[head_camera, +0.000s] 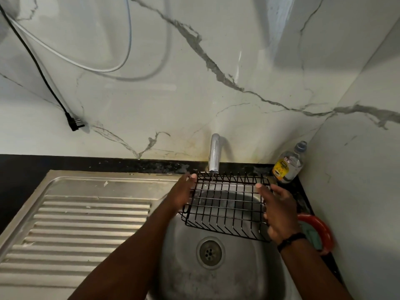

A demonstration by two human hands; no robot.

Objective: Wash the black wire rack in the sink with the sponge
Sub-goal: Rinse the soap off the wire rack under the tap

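Note:
The black wire rack (pixel 225 204) hangs over the steel sink (pixel 218 284), held level between both hands. My left hand (pixel 181 194) holds its left side, fingers running along the edge. At the right side, my right hand (pixel 279 212) grips the rack with the thumb on top. The chrome tap (pixel 214 154) stands just behind it, and a thin stream of water falls onto the rack's back edge. A green sponge (pixel 312 234) lies in a red dish (pixel 324 232) to the right of the sink.
A ribbed steel drainboard (pixel 75 224) stretches to the left of the sink. A clear bottle with a yellow label (pixel 289 163) stands in the back right corner. A black plug (pixel 74 124) and white cables hang on the marble wall. The drain (pixel 210 252) lies below the rack.

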